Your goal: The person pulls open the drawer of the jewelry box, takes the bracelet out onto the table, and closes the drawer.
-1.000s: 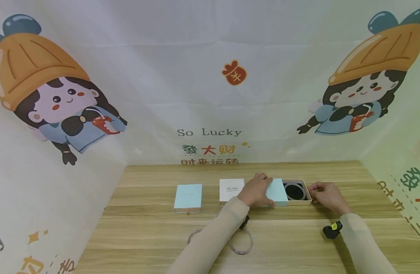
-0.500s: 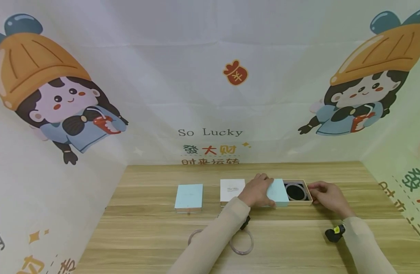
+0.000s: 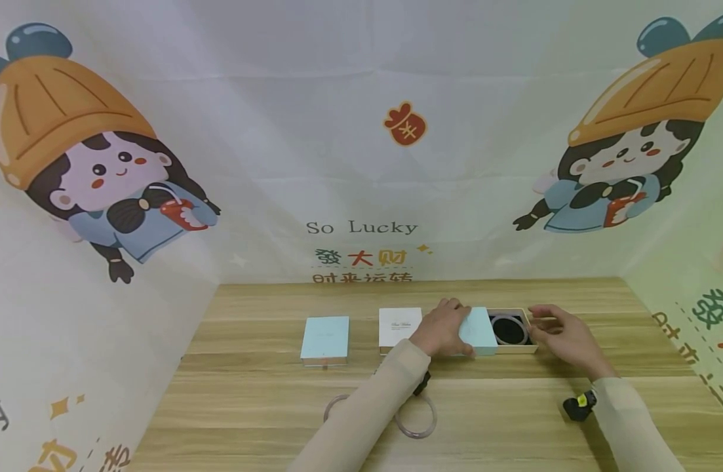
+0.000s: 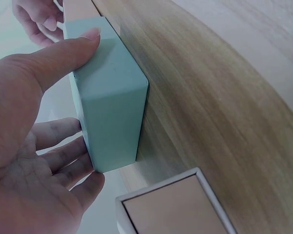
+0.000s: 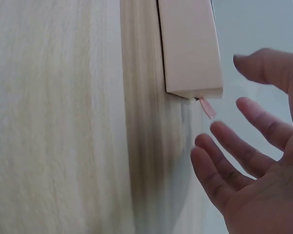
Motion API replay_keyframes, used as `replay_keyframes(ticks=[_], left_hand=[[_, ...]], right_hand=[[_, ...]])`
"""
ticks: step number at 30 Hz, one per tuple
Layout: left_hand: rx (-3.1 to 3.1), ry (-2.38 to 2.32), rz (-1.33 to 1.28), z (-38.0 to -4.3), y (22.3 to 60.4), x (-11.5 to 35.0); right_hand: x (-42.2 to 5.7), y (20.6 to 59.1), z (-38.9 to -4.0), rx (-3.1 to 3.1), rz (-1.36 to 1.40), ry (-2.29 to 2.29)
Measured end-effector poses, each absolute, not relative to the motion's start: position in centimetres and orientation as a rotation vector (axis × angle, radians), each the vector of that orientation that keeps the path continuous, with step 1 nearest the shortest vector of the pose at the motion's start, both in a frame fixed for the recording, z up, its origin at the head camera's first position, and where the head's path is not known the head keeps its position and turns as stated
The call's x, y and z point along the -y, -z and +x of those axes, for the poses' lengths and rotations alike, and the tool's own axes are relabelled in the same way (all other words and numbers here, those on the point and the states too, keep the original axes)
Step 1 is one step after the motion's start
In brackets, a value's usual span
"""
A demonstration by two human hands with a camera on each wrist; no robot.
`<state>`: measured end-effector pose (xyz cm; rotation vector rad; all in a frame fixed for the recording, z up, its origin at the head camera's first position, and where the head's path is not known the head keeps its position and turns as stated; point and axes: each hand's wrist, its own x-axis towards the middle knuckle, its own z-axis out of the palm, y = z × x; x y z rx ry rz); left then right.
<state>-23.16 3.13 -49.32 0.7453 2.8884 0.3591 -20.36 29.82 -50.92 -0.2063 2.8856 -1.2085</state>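
Note:
My left hand (image 3: 444, 331) grips the light blue sleeve (image 3: 482, 331) of a drawer-style jewelry box, thumb on one side and fingers on the other. From the sleeve's right end the pale pink drawer (image 3: 514, 350) sticks out. A pale bangle (image 3: 495, 334) lies on black padding inside it. Just past the drawer's end is my right hand (image 3: 567, 337), fingers spread and holding nothing. In the right wrist view, a pink ribbon tab (image 5: 208, 108) hangs from the drawer's end, apart from the fingers.
Left of the held box stands a white box (image 3: 399, 320), partly behind my left hand. Farther left is another light blue box (image 3: 326, 337). Two bangles lie nearer me: one clear ring (image 3: 417, 435), and another (image 3: 332, 405) partly hidden by my left sleeve.
My right hand has let go at the drawer's end; its fingers have spread and lifted slightly. My left hand and the box stay in place.

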Motion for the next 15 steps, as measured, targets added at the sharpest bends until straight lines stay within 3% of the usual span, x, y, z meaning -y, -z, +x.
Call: replay_keyframes(ticks=[15], left_hand=[[-2.881,-0.363,0.752,-23.1,49.1,-3.1]], right_hand=[[-27.9,49.3,-20.4,-3.047,-0.550,0.876]])
